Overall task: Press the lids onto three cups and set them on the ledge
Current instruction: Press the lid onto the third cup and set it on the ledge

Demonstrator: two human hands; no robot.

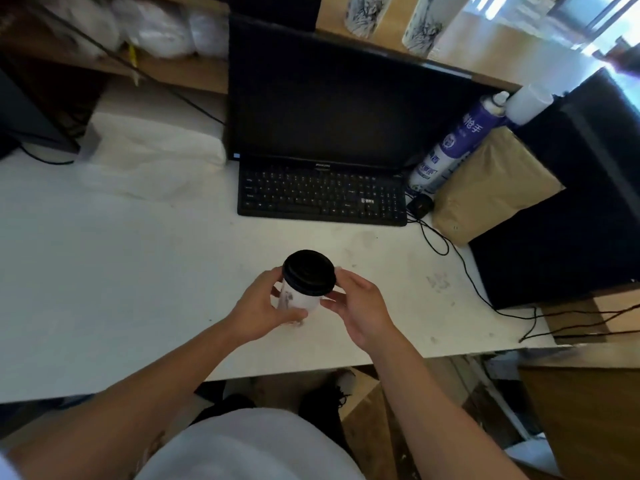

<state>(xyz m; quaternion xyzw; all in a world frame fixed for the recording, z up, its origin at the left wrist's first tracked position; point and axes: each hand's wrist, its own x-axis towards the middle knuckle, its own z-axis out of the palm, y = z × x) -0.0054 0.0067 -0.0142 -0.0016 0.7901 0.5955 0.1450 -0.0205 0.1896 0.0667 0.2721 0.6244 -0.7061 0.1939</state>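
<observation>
A white paper cup (pixel 298 301) with a dark print sits above the white table near its front edge, and a black lid (pixel 309 272) is on top of it. My left hand (pixel 264 310) grips the cup's side, fingers and thumb curled round it. My right hand (pixel 360 306) is at the cup's right side, fingertips touching just under the lid's rim. Two printed white cups (pixel 362 10) (pixel 423 24) stand on the wooden ledge (pixel 485 46) behind the monitor; their tops are cut off by the frame.
A black monitor (pixel 329 98) and keyboard (pixel 322 195) stand behind the cup. A blue-and-white spray can (pixel 450 147), a brown paper bag (pixel 491 188), a mouse (pixel 419 205) and cables (pixel 467 271) lie to the right. White plastic wrap (pixel 149 154) lies at the left.
</observation>
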